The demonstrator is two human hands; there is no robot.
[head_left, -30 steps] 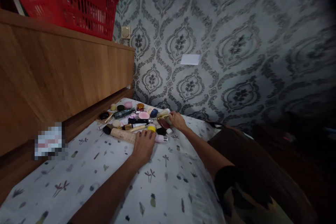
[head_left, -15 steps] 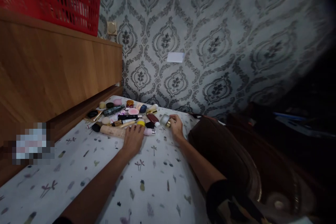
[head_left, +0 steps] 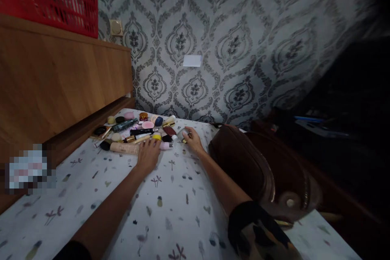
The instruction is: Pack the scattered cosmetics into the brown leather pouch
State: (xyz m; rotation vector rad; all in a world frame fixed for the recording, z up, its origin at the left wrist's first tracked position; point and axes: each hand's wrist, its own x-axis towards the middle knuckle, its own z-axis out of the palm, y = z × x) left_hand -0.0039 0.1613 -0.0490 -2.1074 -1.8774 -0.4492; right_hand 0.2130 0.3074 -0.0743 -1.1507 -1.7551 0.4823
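Note:
Many cosmetics lie heaped on a white patterned cloth (head_left: 170,211). My left hand (head_left: 148,155) rests at the heap's near edge, over a beige tube (head_left: 123,148) and beside a yellow-capped item (head_left: 156,136); whether its fingers grip anything is hidden. A pink tube with a silver end (head_left: 166,145) sticks out to the right of that hand. My right hand (head_left: 191,140) has its fingers closed on a small frosted jar (head_left: 182,134) at the heap's right side. Near the jar are a dark red item (head_left: 169,131) and a black tube (head_left: 141,131).
An open brown bag (head_left: 240,162) stands right of my right forearm. Along the left runs a wooden cabinet (head_left: 61,73) with a red basket (head_left: 67,2) on top. Patterned wallpaper (head_left: 234,44) covers the wall behind. Dark objects fill the far right.
The view has turned rightward, showing more of the brown bag. The frosted jar in my right hand is tilted differently, with more of it covered by the fingers. My left hand stays by the beige tube.

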